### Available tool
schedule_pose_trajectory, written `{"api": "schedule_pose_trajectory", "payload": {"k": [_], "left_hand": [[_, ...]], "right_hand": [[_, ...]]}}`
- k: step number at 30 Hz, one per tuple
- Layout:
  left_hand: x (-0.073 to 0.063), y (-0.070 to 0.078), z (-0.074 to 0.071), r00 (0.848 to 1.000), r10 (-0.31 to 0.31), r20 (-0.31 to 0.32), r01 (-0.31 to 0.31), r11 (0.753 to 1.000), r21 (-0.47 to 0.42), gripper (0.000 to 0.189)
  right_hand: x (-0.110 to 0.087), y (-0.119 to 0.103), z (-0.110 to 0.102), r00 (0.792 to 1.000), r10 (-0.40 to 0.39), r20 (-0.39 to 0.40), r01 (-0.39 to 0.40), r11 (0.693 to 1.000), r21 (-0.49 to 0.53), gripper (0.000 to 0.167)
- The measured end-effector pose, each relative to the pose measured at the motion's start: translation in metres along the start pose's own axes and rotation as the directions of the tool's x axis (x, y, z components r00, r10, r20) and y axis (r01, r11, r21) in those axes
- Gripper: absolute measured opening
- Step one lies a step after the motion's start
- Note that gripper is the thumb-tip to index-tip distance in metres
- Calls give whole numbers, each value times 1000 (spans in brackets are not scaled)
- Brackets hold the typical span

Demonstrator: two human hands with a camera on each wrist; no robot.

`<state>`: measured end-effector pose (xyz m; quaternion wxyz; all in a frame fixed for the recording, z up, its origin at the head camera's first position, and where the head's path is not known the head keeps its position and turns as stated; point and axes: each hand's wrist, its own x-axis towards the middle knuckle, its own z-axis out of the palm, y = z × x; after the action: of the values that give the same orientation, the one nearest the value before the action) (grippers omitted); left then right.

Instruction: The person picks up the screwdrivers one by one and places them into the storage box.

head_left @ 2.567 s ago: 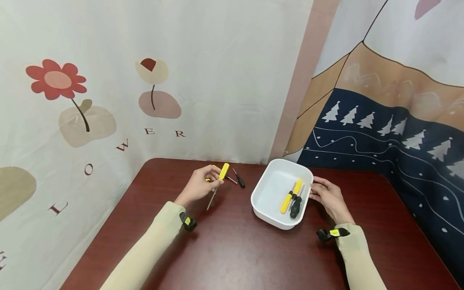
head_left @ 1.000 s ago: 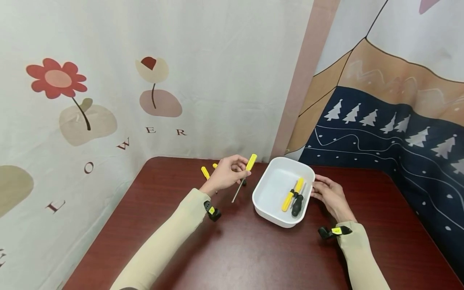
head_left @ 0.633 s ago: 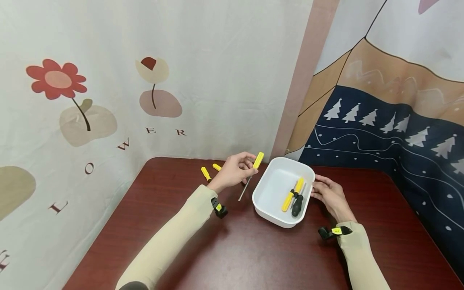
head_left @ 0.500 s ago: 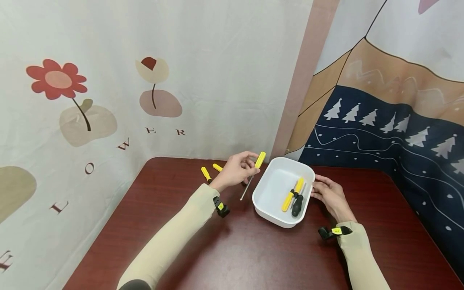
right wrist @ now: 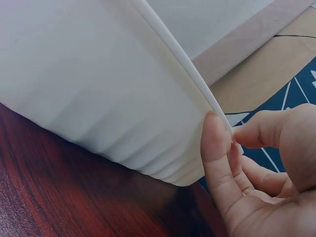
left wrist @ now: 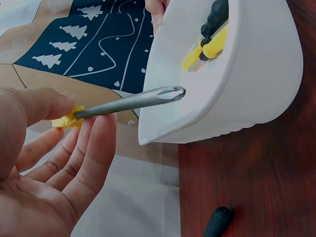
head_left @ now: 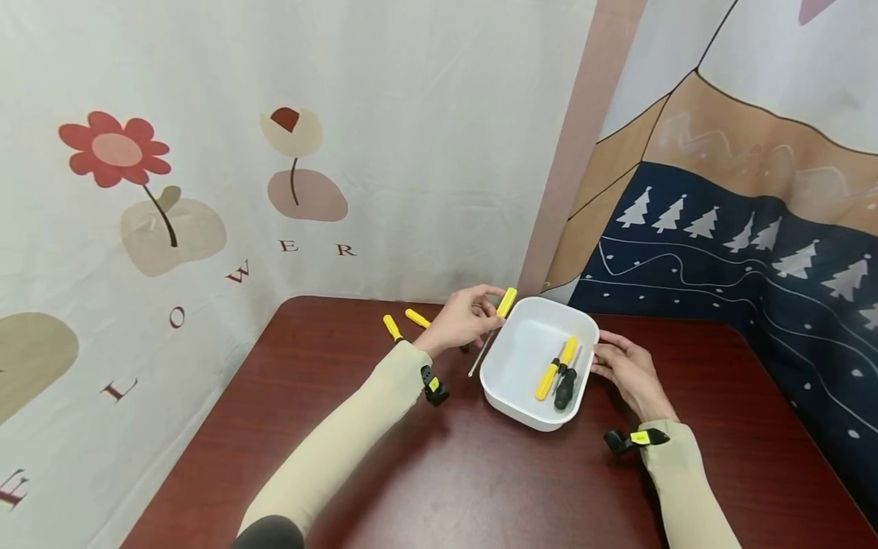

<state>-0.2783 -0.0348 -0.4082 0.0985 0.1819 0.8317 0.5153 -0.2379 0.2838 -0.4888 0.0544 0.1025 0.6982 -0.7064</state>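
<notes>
My left hand (head_left: 461, 320) pinches a yellow-handled screwdriver (head_left: 506, 303) just left of a white plastic bin (head_left: 519, 414). Its shaft slopes down toward the table, and the left wrist view shows a cross-shaped tip on the shaft (left wrist: 131, 102) near the bin's rim. My right hand (head_left: 632, 375) is at the bin's right side; in the right wrist view its thumb and fingers grip the bin's edge (right wrist: 190, 69). Inside the bin lie yellow-and-black screwdrivers (head_left: 546, 381) and a black-handled screwdriver (head_left: 565, 390), close together along the right wall.
Two yellow-handled screwdrivers (head_left: 392, 327) (head_left: 416, 317) lie at the back of the dark red table (head_left: 480, 473), partly behind my left arm. A black handle (left wrist: 218, 222) lies on the table below the left hand. A printed curtain (head_left: 425, 152) hangs behind the table.
My left hand has carried the yellow-handled screwdriver rightward, from the table's back left to the bin's left rim. The right hand and the bin have stayed nearly in place.
</notes>
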Motion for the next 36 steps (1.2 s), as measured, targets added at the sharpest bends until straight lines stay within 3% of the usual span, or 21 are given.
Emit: {"api": "schedule_pose_trajectory", "payload": {"k": [9,24,36], "left_hand": [[11,3,10,999,-35,5,35,999,21,52],[20,14,28,999,-34,23,31,993,113,53],[34,22,47,990,-136,25,128,973,194,52]], "right_hand": [[0,0,1,1000,13,-1,-13,1000,11,59],[1,0,0,1000,6,-3,-6,1000,15,58],[-1,-1,-1,1000,-3,7,2,1000,12,58]]}}
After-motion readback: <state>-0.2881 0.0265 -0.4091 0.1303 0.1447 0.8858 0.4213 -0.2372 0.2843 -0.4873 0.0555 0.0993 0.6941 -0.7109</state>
